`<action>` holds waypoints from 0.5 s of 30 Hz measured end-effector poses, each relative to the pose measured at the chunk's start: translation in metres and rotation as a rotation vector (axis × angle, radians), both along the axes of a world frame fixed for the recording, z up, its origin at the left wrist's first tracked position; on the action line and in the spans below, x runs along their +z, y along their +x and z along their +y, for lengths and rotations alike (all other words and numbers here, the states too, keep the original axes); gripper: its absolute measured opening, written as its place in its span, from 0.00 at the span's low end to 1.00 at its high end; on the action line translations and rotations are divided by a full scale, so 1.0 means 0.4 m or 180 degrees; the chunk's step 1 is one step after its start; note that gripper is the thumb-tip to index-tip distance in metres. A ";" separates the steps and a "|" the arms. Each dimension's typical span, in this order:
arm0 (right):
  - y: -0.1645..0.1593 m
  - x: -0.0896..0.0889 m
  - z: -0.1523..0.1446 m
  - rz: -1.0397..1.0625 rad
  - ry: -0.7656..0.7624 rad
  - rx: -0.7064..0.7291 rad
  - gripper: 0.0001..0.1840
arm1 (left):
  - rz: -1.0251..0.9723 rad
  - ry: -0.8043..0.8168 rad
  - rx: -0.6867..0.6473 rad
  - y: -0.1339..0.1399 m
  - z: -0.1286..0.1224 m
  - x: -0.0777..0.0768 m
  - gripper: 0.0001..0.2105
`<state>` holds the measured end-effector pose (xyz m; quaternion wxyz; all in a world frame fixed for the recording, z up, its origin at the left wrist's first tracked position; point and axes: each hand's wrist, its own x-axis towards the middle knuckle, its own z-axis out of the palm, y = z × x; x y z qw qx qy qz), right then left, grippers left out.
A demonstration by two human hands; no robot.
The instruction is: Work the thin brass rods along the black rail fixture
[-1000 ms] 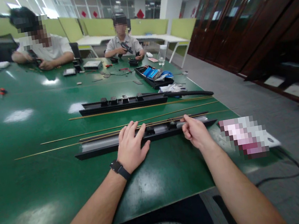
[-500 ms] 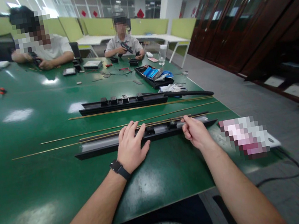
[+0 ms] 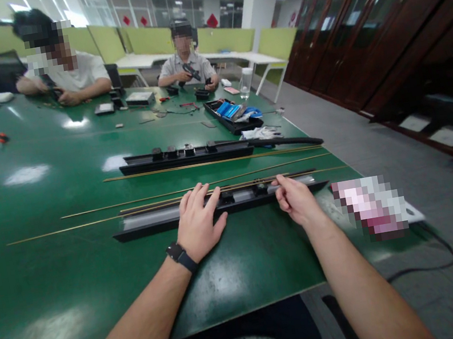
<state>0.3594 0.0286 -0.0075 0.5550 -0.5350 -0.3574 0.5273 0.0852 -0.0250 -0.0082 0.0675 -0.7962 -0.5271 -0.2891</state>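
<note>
A black rail (image 3: 161,220) with a pale inner channel lies crosswise in front of me. My left hand (image 3: 200,220) rests flat over its middle, fingers outstretched, hiding part of it. Along the rail's far edge runs a thin brass-coloured rod (image 3: 63,230), sticking out well past the left end. Pinched fingers of my right hand (image 3: 295,197) are at the rail's right part, apparently on that rod; the grip itself is partly hidden. Between my hands, small black blocks (image 3: 261,188) sit in the channel. Another thin rod (image 3: 98,209) lies just beyond.
Farther back are a second black rail (image 3: 189,155) with several blocks, a brass-coloured rod (image 3: 208,164), white gloves (image 3: 261,133) and a black tray (image 3: 222,121). A blurred pink-and-white object (image 3: 370,209) lies right, near a cable. Two people sit across the green table (image 3: 76,287).
The thin rod along the rail has slid a little left; its left end reaches farther out. My right hand has shifted very slightly left. My left hand stays put.
</note>
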 end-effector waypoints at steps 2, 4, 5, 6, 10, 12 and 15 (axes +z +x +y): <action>-0.002 0.002 0.001 0.0052 -0.0036 -0.0097 0.20 | -0.0006 0.0000 -0.0002 0.001 -0.001 0.001 0.26; -0.002 0.001 0.001 0.0085 -0.0024 -0.0148 0.20 | -0.0025 -0.0002 0.0000 0.001 -0.001 0.000 0.26; -0.001 0.000 0.002 0.0080 -0.0006 -0.0133 0.20 | -0.0035 -0.0002 -0.0004 0.000 0.000 0.000 0.26; 0.000 -0.002 0.002 0.0060 0.0016 -0.0094 0.20 | -0.0044 0.0002 -0.0007 0.000 0.000 -0.001 0.26; 0.004 -0.007 0.003 -0.0021 0.0032 0.0048 0.21 | -0.0060 -0.0001 -0.0013 0.000 0.001 -0.003 0.26; 0.002 -0.007 0.003 0.0011 0.0022 -0.0029 0.21 | -0.0079 -0.0007 -0.0017 0.000 0.002 -0.004 0.26; -0.001 -0.004 0.004 0.0086 0.0024 -0.0150 0.20 | -0.0095 -0.0003 -0.0033 0.000 0.002 -0.005 0.26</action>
